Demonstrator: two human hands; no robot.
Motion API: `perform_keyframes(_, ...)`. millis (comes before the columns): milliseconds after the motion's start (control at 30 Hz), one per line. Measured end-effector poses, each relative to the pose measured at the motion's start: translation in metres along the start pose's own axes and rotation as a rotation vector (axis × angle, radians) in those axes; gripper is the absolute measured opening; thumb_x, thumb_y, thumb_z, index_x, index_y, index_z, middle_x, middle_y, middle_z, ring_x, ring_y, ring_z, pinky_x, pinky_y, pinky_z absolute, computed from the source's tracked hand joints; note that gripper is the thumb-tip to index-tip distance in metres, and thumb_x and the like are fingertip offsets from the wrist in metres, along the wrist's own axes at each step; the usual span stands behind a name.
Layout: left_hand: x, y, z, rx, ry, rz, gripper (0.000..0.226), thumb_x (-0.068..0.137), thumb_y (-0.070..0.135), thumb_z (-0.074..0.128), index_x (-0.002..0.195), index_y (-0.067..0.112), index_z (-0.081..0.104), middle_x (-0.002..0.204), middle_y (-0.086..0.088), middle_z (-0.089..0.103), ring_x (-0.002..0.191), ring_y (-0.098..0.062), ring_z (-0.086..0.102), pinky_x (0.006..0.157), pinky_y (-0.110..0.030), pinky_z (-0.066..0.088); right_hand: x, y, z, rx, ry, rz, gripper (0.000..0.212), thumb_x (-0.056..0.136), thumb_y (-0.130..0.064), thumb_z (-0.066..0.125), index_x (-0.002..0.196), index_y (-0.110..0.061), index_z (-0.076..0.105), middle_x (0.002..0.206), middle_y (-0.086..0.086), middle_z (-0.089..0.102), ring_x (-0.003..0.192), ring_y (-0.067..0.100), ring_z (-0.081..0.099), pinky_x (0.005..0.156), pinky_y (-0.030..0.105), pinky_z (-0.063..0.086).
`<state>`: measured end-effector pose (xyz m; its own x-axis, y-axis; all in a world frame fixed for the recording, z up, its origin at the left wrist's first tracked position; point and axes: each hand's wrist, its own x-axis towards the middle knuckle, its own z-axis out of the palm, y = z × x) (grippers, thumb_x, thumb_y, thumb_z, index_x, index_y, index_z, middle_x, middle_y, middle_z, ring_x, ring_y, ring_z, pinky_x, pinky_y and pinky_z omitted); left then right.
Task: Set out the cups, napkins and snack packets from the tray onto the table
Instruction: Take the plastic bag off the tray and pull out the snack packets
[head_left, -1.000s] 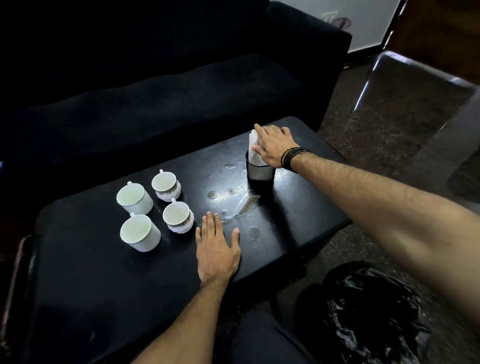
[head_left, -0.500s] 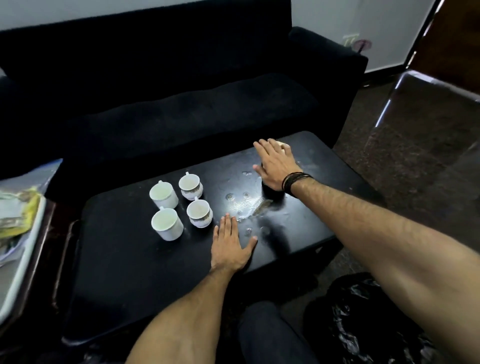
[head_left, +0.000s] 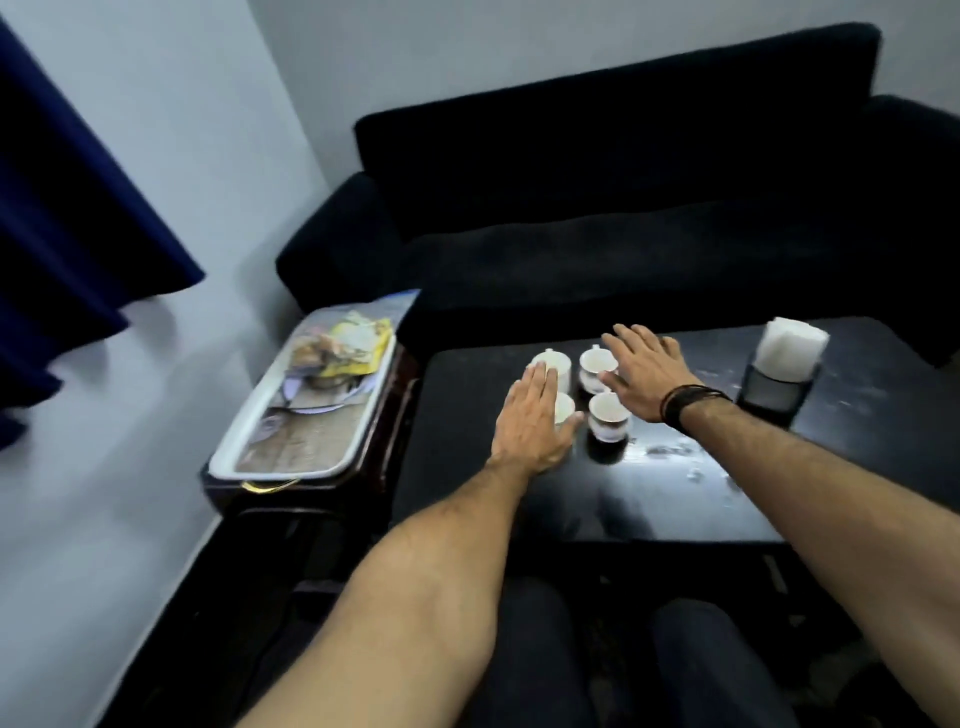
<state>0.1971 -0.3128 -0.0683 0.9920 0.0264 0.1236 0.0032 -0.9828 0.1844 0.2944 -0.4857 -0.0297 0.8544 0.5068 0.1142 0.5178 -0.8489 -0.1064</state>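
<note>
Several white cups (head_left: 607, 410) stand clustered on the black table (head_left: 701, 499). My left hand (head_left: 535, 421) hovers flat over the left cups, fingers apart, holding nothing. My right hand (head_left: 644, 374) is spread open above the right cups, a dark band on its wrist. White napkins (head_left: 789, 345) stand upright in a black mesh holder (head_left: 774, 392) at the table's right. The white tray (head_left: 260, 447) sits on a side stand to the left, with yellow snack packets (head_left: 345, 348) at its far end.
A black sofa (head_left: 623, 208) runs behind the table. Dark blue curtains (head_left: 67, 208) hang at the left against a pale wall. The tray's dark wooden stand (head_left: 395, 415) touches the table's left edge. My knees (head_left: 545, 649) are below the near edge.
The view has swung left, bringing the tray into sight. My right hand let go of the napkin holder and moved left over the cups. My left hand lifted and moved toward the cups.
</note>
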Motion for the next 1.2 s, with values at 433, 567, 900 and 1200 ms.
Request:
perform_keyframes(433, -0.103, -0.165, -0.085, 0.049, 0.107, -0.398, 0.081, 0.096, 0.059, 0.034, 0.156, 0.01, 0.01, 0.165, -0.009, 0.003, 0.152, -0.024, 0.005, 0.122, -0.04, 0.012, 0.019, -0.174, -0.025, -0.007, -0.048, -0.287, 0.059, 0.096, -0.05, 0.041, 0.145, -0.018, 0.033, 0.15, 0.003, 0.038, 0.142, 0.025, 0.028, 0.111, 0.047, 0.024)
perform_keyframes(567, -0.117, -0.198, -0.089, 0.056, 0.118, -0.476, 0.082, 0.095, 0.06, 0.035, 0.156, 0.012, 0.009, 0.165, -0.008, 0.003, 0.152, -0.024, 0.005, 0.121, -0.042, 0.015, 0.029, -0.212, -0.021, -0.018, -0.077, -0.363, 0.057, 0.097, -0.05, 0.039, 0.145, -0.019, 0.034, 0.149, 0.002, 0.039, 0.142, 0.024, 0.028, 0.111, 0.047, 0.022)
perform_keyframes(900, -0.104, -0.254, -0.075, 0.042, 0.048, -0.559, 0.082, 0.096, 0.061, 0.033, 0.156, 0.011, 0.008, 0.165, -0.012, 0.003, 0.152, -0.026, 0.006, 0.121, -0.042, 0.01, 0.073, -0.264, 0.018, 0.089, -0.19, -0.332, 0.06, 0.097, -0.051, 0.039, 0.147, -0.018, 0.032, 0.154, 0.004, 0.036, 0.145, 0.025, 0.026, 0.117, 0.047, 0.018)
perform_keyframes(1200, -0.04, -0.31, -0.042, 0.001, 0.037, -0.638, 0.085, 0.095, 0.067, 0.023, 0.156, 0.012, 0.002, 0.164, -0.014, -0.004, 0.152, -0.027, -0.008, 0.12, -0.046, -0.003, 0.154, -0.289, 0.064, 0.329, -0.242, -0.137, 0.061, 0.094, -0.056, 0.044, 0.139, -0.015, 0.041, 0.142, 0.009, 0.049, 0.131, 0.031, 0.045, 0.107, 0.049, 0.031)
